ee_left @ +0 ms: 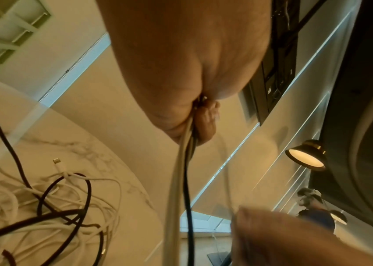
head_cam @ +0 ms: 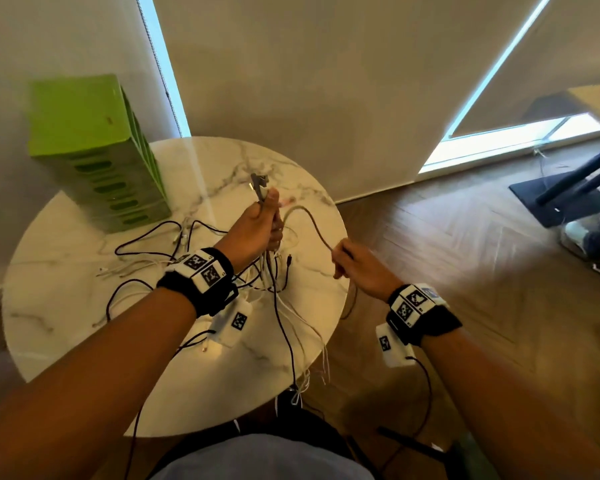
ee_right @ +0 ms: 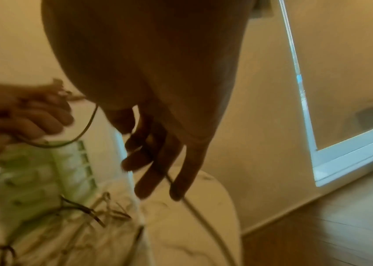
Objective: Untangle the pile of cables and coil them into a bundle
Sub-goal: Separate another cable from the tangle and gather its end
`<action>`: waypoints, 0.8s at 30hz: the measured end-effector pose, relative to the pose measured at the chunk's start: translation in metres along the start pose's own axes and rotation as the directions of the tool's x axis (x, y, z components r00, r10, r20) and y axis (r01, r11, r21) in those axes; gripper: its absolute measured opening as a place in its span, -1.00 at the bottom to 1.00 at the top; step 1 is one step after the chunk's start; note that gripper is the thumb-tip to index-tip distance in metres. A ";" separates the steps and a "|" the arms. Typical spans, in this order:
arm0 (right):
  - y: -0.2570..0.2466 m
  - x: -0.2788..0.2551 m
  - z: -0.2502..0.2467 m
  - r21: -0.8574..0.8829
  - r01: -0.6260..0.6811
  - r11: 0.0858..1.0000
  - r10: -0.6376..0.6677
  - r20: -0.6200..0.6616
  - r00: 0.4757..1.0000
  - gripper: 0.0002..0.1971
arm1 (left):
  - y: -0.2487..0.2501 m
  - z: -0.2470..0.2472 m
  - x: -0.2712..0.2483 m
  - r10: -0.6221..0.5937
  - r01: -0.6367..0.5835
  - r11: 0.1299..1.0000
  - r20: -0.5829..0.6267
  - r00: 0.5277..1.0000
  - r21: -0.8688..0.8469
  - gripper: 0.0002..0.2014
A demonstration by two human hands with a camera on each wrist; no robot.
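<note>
Above the round marble table (head_cam: 66,323) my left hand (head_cam: 262,221) grips a bunch of white, grey and black cables (head_cam: 274,289), with plug ends (head_cam: 258,183) sticking up past the thumb. In the left wrist view the strands (ee_left: 180,180) drop straight down from the fist (ee_left: 199,115). A grey cable (head_cam: 312,220) arcs from that fist to my right hand (head_cam: 345,261), which holds it loosely; it runs between the fingers (ee_right: 149,180) and trails down (ee_right: 203,221). A loose tangle of black and white cables (head_cam: 146,258) (ee_left: 55,207) lies on the table to the left.
A green slotted crate stack (head_cam: 94,143) stands at the table's back left. Several cable ends hang over the table's front edge (head_cam: 305,375). To the right lies wooden floor with a dark stand base (head_cam: 561,199). Blinds cover the windows behind.
</note>
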State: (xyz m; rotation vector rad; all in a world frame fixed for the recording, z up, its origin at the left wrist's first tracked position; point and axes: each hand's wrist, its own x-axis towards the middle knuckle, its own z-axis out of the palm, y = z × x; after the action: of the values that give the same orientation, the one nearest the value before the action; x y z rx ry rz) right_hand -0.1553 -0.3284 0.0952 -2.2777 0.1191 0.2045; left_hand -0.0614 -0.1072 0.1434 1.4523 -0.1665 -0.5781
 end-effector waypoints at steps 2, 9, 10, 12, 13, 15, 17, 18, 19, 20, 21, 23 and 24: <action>0.032 -0.002 -0.001 -0.065 -0.103 0.993 0.108 0.084 0.991 -0.75 | 0.001 -0.002 -0.001 0.001 0.001 0.998 0.033 0.999 -0.056 -0.58; -0.002 -0.008 0.001 -0.124 -0.150 0.981 0.184 0.338 0.923 -0.03 | 0.014 -0.001 -0.008 -0.011 0.033 0.992 0.179 0.984 -0.119 -0.69; -0.021 -0.004 0.004 -0.010 -0.092 0.996 0.091 0.312 0.946 0.02 | 0.015 0.001 -0.010 -0.011 0.032 0.994 0.199 0.980 -0.107 -0.68; -0.055 0.005 0.014 0.159 0.023 0.987 -0.077 0.340 0.937 -0.12 | 0.018 0.004 -0.016 -0.010 0.032 0.995 0.237 0.971 -0.091 -0.61; -0.070 0.009 0.020 0.218 0.035 0.975 -0.118 0.385 0.915 -0.29 | 0.022 0.005 -0.019 -0.012 0.035 0.996 0.254 0.967 -0.087 -0.57; -0.086 0.016 0.039 0.243 -0.011 0.970 -0.108 0.472 0.875 -0.64 | 0.033 0.004 -0.022 -0.015 0.043 0.994 0.278 0.961 -0.097 -0.55; -0.087 0.019 0.052 0.113 -0.044 0.993 -0.031 0.588 0.808 -0.70 | 0.045 -0.006 -0.026 -0.034 0.066 0.993 0.298 0.954 -0.099 -0.59; -0.081 0.020 0.055 0.056 -0.079 0.995 0.023 0.660 0.751 -0.59 | 0.051 -0.014 -0.027 -0.050 0.084 0.992 0.309 0.950 -0.097 -0.64; -0.074 0.019 0.054 0.011 -0.114 0.993 0.072 0.708 0.703 -0.50 | 0.055 -0.023 -0.029 -0.057 0.093 0.991 0.322 0.945 -0.098 -0.72; -0.067 0.019 0.050 -0.042 -0.130 0.991 0.120 0.720 0.684 -0.47 | 0.059 -0.035 -0.031 -0.049 0.094 0.988 0.334 0.941 -0.120 -0.74; -0.059 0.020 0.042 -0.095 -0.136 0.986 0.164 0.698 0.697 -0.47 | 0.062 -0.046 -0.034 -0.029 0.087 0.983 0.332 0.943 -0.160 -0.71; -0.041 0.029 0.028 -0.219 -0.132 0.967 0.234 0.551 0.801 -0.50 | 0.068 -0.069 -0.038 0.031 0.044 0.960 0.261 0.965 -0.277 -0.70; -0.033 0.034 0.022 -0.257 -0.127 0.958 0.231 0.425 0.875 -0.51 | 0.070 -0.079 -0.039 0.067 0.006 0.942 0.207 0.976 -0.335 -0.74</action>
State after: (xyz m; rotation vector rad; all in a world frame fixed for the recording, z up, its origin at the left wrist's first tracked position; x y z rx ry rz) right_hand -0.1190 -0.2911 0.0989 -2.3735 0.0665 0.8811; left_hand -0.0408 -0.0182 0.2093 1.0545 -0.2493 -0.7029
